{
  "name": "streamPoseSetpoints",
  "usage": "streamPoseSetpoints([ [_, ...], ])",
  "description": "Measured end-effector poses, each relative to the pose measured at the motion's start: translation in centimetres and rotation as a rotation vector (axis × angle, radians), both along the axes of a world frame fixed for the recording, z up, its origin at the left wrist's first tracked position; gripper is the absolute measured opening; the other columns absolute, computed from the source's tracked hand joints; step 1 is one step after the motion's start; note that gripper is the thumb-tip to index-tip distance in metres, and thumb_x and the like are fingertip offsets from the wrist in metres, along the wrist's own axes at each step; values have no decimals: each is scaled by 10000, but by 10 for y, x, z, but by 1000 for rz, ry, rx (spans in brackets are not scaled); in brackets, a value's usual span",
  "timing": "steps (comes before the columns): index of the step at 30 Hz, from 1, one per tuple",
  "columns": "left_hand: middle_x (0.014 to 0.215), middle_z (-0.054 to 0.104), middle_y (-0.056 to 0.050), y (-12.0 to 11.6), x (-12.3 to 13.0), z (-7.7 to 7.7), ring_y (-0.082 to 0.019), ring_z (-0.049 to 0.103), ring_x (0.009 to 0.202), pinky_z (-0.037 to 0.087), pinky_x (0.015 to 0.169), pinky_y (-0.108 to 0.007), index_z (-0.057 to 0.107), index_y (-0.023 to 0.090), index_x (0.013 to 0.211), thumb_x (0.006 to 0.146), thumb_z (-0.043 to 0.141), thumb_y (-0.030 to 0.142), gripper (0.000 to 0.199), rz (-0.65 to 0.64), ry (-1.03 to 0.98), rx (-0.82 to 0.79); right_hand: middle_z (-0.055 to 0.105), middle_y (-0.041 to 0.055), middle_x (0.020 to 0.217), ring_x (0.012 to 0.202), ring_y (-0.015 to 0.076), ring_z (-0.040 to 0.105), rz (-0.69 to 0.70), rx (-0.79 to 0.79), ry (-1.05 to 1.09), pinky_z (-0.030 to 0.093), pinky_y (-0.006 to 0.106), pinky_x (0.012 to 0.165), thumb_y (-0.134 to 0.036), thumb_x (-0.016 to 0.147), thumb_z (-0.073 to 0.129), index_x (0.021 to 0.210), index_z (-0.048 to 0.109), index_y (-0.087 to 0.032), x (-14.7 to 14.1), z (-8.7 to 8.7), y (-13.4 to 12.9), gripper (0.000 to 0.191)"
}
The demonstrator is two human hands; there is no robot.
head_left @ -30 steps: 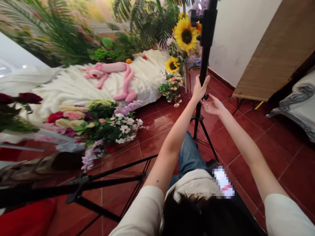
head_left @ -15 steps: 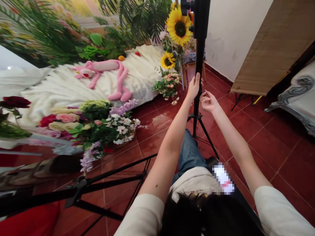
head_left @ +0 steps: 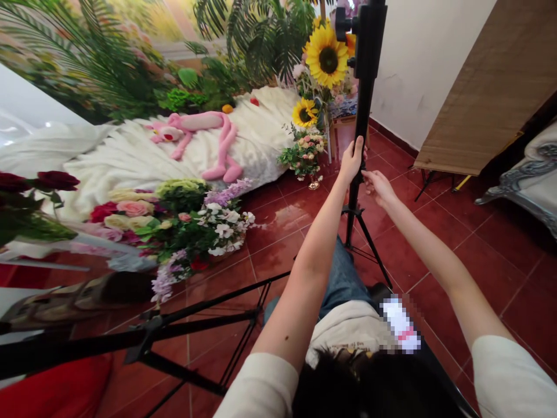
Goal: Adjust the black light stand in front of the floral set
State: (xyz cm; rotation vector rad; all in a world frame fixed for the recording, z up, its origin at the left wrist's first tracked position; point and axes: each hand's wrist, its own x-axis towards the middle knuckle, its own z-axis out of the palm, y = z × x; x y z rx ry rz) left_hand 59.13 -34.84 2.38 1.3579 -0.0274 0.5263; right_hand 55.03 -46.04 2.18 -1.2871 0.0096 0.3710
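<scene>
A black upright stand (head_left: pixel 366 96) rises in front of me, its tripod legs spread on the floor. My left hand (head_left: pixel 352 161) is wrapped round its pole. Just to the right and slightly lower, my right hand (head_left: pixel 378 187) has bent fingers, with the thumb and forefinger at a small part on the pole's side. What those fingertips hold is too small to make out. Black knobs (head_left: pixel 343 24) stick out of the stand's thicker upper section.
A second black tripod (head_left: pixel 191 325) crosses the lower left. Flowers (head_left: pixel 174 226) stand before a white draped bed (head_left: pixel 130 168) with a pink plush toy (head_left: pixel 202 121). Sunflowers (head_left: pixel 328 59) are behind the stand. A brown panel (head_left: pixel 465 87) and ornate sofa (head_left: pixel 528 180) are right.
The whole view has shifted, so the scene appears a little further right and lower. My left hand still grips the pole; the right hand's fingers have turned slightly against its side.
</scene>
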Motion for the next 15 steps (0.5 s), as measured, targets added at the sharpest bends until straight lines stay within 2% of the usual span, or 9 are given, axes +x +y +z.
streamPoseSetpoints([
  [2, 622, 546, 1, 0, 0, -1, -104, 581, 619, 458, 626, -239, 651, 179, 806, 816, 495, 729, 571, -9, -9, 19, 519, -35, 625, 546, 99, 448, -49, -391, -374, 355, 186, 456, -271, 802, 738, 721, 465, -223, -1, -1, -11, 289],
  [4, 629, 557, 2, 1, -1, -1, -93, 556, 593, 448, 610, -233, 652, 184, 805, 833, 485, 723, 565, -3, -12, 41, 613, 31, 795, 706, 154, 549, -67, -756, -741, 410, 228, 543, -298, 807, 725, 812, 558, -212, -2, 0, -20, 188],
  [7, 634, 569, 5, 1, -4, 0, -82, 525, 573, 436, 599, -225, 657, 188, 801, 860, 498, 694, 534, 18, -10, 66, 642, 106, 1037, 909, 223, 597, -81, -1101, -1100, 426, 268, 612, -286, 907, 585, 1013, 643, -200, -4, 0, -29, 148],
  [9, 631, 570, 8, 0, -6, 2, -80, 516, 567, 431, 595, -222, 665, 192, 810, 879, 501, 673, 512, 31, -5, 77, 640, 106, 1049, 954, 228, 593, -89, -1206, -1215, 421, 271, 620, -240, 959, 477, 1057, 664, -216, -3, -5, -31, 213],
  [11, 631, 573, 9, 0, -8, 2, -81, 513, 563, 429, 588, -220, 669, 195, 821, 890, 496, 667, 507, 38, 2, 85, 637, 100, 1030, 963, 226, 586, -89, -1248, -1265, 420, 269, 614, -222, 973, 436, 993, 682, -227, -2, -14, -32, 247],
  [13, 643, 583, 5, 0, -10, 2, -83, 516, 568, 431, 587, -221, 667, 193, 826, 887, 488, 679, 521, 36, 2, 97, 631, 102, 1037, 970, 229, 580, -55, -1256, -1290, 434, 274, 621, -219, 955, 463, 885, 676, -217, 0, -20, -35, 225],
  [15, 651, 589, 2, 0, -11, 2, -85, 516, 572, 432, 588, -222, 665, 190, 831, 879, 479, 698, 543, 37, 0, 112, 624, 102, 1036, 963, 231, 577, -9, -1229, -1322, 470, 294, 655, -206, 914, 513, 810, 653, -209, 2, -16, -38, 175],
])
